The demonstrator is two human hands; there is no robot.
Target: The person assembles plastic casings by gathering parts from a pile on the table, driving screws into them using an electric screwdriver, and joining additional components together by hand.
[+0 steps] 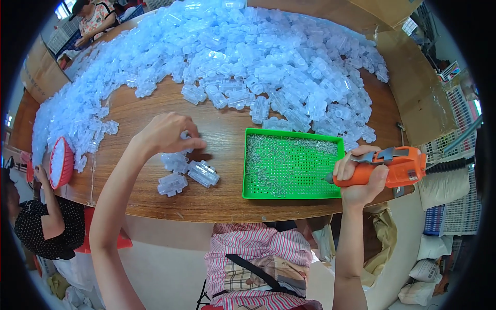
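My left hand (168, 133) is over the table left of the middle, its fingers curled and slightly blurred. A bit of clear plastic part (184, 135) shows between thumb and fingers; most of it is hidden. Just below lie a few loose clear plastic parts (203, 173). My right hand (361, 178) is wrapped round an orange power screwdriver (400, 168) with a grey lever on top. Its dark tip points left, over the right edge of a green perforated tray (246, 175), which holds many small silvery screws (276, 155).
A big heap of clear plastic parts (232, 57) covers the back of the wooden table (134, 191). Cardboard (413, 88) stands at the right edge. At left, a person in dotted black (49, 227) sits by a red basket (62, 163); another person (95, 23) sits far left.
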